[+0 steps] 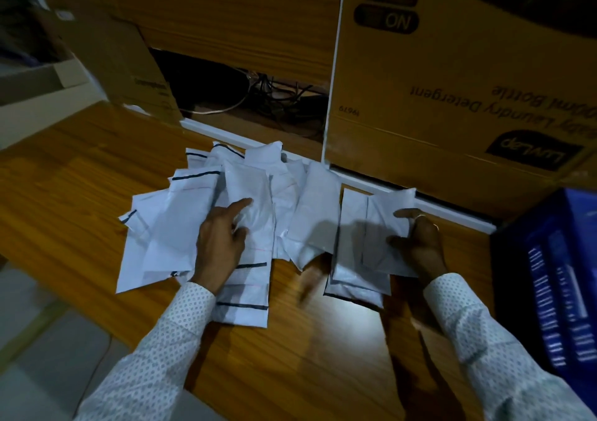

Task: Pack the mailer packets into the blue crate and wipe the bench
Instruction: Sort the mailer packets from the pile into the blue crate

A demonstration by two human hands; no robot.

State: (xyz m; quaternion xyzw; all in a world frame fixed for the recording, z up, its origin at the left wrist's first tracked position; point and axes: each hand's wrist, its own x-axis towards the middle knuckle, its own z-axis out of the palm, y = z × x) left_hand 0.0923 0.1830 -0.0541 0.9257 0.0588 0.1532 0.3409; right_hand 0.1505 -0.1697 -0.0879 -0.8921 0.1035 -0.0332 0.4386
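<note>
Many white mailer packets [245, 213] lay in a loose heap on the wooden bench [80, 178], and none had gone into the blue crate [549, 291] as far as you could see. The heap sat at about 12 o'clock from you, close to the back edge of the bench. A small neat stack of packets [358, 259] lay apart at about 1 o'clock. The crate stood on the bench at 3 o'clock, well to the side of the stack.

Your left hand [219, 242] lay on top of the heap, with the fingers spread and one pointing ahead; it held nothing. Your right hand [416, 242] was closed on one packet [387, 226] at its right edge, just above the small stack.

It looked like you were at the first step, sorting and gathering the packets. Next you would likely need to hold the stack firmly, lift it, and carry it over to 3 o'clock into the crate. The packets looked smooth, so they might slide apart. No cloth for wiping was in view.

A big cardboard box [452, 81] stood at 1 o'clock behind the bench.
</note>
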